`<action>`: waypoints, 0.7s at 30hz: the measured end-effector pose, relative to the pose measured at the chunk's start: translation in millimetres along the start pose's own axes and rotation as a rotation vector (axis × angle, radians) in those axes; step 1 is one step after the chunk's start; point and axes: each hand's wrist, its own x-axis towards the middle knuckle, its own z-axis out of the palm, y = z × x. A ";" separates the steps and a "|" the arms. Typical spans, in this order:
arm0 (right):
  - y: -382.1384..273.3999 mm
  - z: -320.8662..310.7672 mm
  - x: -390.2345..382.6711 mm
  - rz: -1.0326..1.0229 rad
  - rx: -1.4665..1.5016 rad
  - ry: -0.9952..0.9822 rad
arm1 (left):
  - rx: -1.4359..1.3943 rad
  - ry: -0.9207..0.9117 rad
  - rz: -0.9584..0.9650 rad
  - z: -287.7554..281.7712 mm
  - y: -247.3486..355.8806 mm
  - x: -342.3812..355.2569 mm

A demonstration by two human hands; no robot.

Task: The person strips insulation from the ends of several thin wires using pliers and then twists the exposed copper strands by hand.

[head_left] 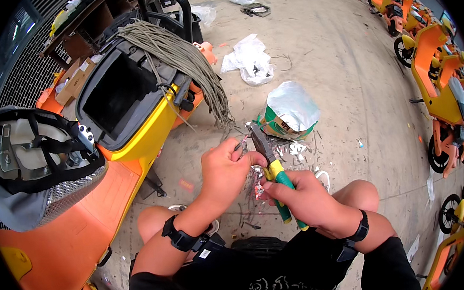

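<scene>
My right hand [308, 198] is wrapped round the green-and-yellow handles of a pair of pliers [281, 180], whose metal jaws point up and away from me. My left hand [224, 170] is closed in a pinch on a thin, wire-like piece [239, 145] right beside the jaws. Its thumb reaches close to the pliers' head. Whether the jaws bite on the piece is too small to tell. Just beyond the pliers stands an open green bag [279, 125] with a silvery inside. Small scraps [296, 148] and dark offcuts litter the floor below my hands.
To my left stands a yellow-and-orange vehicle [74, 212] with an open black bin [119, 94], a bundle of grey-green cables [181, 56] draped over it, and a grey seat [42, 160]. White plastic bags [250, 59] lie ahead. Orange scooters [433, 74] line the right side.
</scene>
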 end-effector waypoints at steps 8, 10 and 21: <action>4.2 7.1 9.2 0.022 0.177 0.032 | -0.059 0.026 -0.036 7.0 -0.6 3.4; 5.1 -9.8 18.9 -0.052 -0.053 -0.032 | -0.025 0.045 -0.008 6.7 -4.5 6.4; 2.1 -29.5 12.9 -0.294 -0.350 -0.100 | 0.141 -0.127 0.060 -17.9 3.8 14.6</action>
